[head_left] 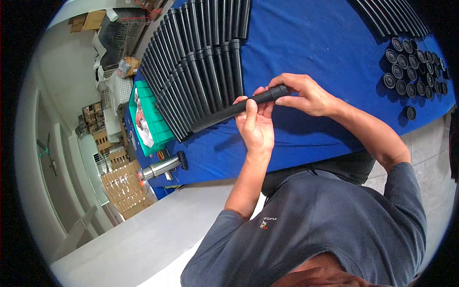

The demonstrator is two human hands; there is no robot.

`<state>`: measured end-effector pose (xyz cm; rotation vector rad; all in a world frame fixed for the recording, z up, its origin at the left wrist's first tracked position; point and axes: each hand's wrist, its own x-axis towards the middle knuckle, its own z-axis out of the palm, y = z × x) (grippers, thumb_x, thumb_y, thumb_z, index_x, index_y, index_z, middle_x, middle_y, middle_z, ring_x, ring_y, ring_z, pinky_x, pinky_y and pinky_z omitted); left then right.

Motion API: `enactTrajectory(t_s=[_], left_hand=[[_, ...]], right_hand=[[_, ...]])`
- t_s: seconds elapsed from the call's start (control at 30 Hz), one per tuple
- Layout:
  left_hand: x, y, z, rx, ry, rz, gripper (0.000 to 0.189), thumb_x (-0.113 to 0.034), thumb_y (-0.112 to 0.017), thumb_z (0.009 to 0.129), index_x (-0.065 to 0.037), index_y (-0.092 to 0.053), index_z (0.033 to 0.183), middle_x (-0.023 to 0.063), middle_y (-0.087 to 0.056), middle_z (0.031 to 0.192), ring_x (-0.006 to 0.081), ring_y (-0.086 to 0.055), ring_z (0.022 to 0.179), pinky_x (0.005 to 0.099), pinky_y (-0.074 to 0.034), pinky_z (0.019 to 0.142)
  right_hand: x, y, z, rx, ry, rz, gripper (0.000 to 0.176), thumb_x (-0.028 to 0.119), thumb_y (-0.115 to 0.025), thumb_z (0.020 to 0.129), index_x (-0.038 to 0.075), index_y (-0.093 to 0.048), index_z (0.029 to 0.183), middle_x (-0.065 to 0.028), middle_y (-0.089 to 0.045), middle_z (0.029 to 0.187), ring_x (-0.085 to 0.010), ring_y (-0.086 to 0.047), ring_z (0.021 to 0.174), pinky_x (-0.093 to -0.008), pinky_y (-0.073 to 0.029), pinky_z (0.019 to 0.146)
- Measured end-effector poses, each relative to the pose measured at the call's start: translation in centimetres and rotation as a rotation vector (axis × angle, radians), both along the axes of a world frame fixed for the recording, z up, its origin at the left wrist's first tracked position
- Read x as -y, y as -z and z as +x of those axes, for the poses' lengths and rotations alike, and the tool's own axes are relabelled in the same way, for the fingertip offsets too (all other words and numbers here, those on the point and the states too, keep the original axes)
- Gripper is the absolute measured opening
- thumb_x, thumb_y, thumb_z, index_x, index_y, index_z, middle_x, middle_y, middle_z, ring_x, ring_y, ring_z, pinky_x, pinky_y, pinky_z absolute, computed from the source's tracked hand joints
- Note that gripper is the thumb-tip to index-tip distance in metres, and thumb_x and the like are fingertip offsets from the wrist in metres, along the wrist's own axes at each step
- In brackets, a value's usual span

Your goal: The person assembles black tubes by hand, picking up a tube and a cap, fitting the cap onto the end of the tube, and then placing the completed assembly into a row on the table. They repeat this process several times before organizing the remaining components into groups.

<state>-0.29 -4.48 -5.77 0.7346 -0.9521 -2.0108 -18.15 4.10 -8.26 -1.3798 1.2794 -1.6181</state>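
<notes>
Closest on my head feed, here's the left hand point(258, 129), palm up, its grip wrapped round a black tube point(234, 111): thumb over the top, fingers beneath, I'd say to carry the weight. The right hand point(308, 95) pinches the collared end point(276, 93) between thumb and fingers, seemingly to steady it. So that tube is up above the blue-covered table point(311, 38), near its front edge, plain end angled toward the left; I can't tell whether it touches the rows behind.

At the near left corner lies a metal cylinder point(162, 167); toward the right of the front edge, one lone ringed cap point(409, 112) sits apart. A teal crate point(164, 125) hugs the left edge, likely to spare working room. The cluster of ringed caps point(412, 72) gathers by the right edge, probably for easy reach. Deeper left, tube rows point(195, 71) lie side by side, collars lined up, perhaps for tidy counting. Far right corner: another tube batch point(389, 18), similarly parallel.
</notes>
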Motion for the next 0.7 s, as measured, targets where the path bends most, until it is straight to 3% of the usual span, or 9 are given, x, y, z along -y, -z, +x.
enactTrajectory(t_s=[0.17,0.27,0.4,0.47,0.57,0.7], left_hand=[[-0.1,-0.2,-0.2,0.008,0.02,-0.048,0.023,-0.018,-0.065,0.101,-0.012,-0.058,0.122,0.021,-0.066,0.126,0.0303,-0.067,0.115,0.0461,-0.058,0.101],[0.0,0.7,-0.1,0.051,0.044,-0.104,0.029,-0.02,-0.067,0.1,-0.011,-0.059,0.126,0.021,-0.065,0.13,0.031,-0.066,0.117,0.0471,-0.055,0.105],[0.0,-0.7,0.3,-0.035,0.099,-0.044,0.037,-0.021,-0.068,0.1,-0.011,-0.059,0.134,0.0197,-0.066,0.131,0.0339,-0.064,0.123,0.0494,-0.053,0.109],[1.4,-0.9,1.9,-0.06,0.066,-0.004,0.034,-0.021,-0.067,0.1,-0.01,-0.06,0.131,0.0203,-0.067,0.13,0.0356,-0.063,0.125,0.0511,-0.053,0.108],[1.2,-0.5,2.6,-0.084,0.063,-0.013,0.024,-0.015,-0.062,0.102,-0.009,-0.062,0.125,0.0218,-0.066,0.131,0.0381,-0.062,0.126,0.0521,-0.055,0.106],[0.5,-0.7,2.2,-0.12,0.064,-0.038,0.02,-0.011,-0.057,0.104,-0.007,-0.063,0.123,0.0224,-0.066,0.13,0.0382,-0.061,0.128,0.052,-0.054,0.108]], right_hand=[[-0.1,-0.4,-0.6,0.016,-0.052,0.06,0.037,0.018,-0.076,0.088,0.001,-0.063,0.118,-0.0105,-0.066,0.095,-0.021,-0.064,0.087,-0.0362,-0.051,0.077],[0.4,0.4,-0.2,0.052,-0.041,-0.078,0.035,0.019,-0.077,0.088,0.002,-0.064,0.116,-0.0087,-0.068,0.094,-0.0182,-0.065,0.087,-0.0346,-0.052,0.075],[-0.1,-0.5,-1.3,0.152,-0.116,0.127,0.034,0.02,-0.079,0.088,0.001,-0.065,0.112,-0.0072,-0.069,0.084,-0.0167,-0.066,0.078,-0.034,-0.052,0.068],[-0.2,-0.8,-1.2,0.162,-0.128,0.187,0.032,0.02,-0.079,0.087,0.001,-0.066,0.11,-0.0066,-0.068,0.079,-0.0168,-0.065,0.071,-0.0342,-0.051,0.064],[-0.1,-0.4,-1.2,0.02,-0.085,0.061,0.032,0.021,-0.078,0.088,0.0,-0.066,0.108,-0.007,-0.066,0.075,-0.0179,-0.065,0.067,-0.0352,-0.05,0.061],[0.2,0.3,-1.3,-0.048,-0.036,0.013,0.033,0.021,-0.078,0.087,0.0,-0.065,0.109,-0.0084,-0.066,0.076,-0.0191,-0.065,0.069,-0.0355,-0.05,0.062]])
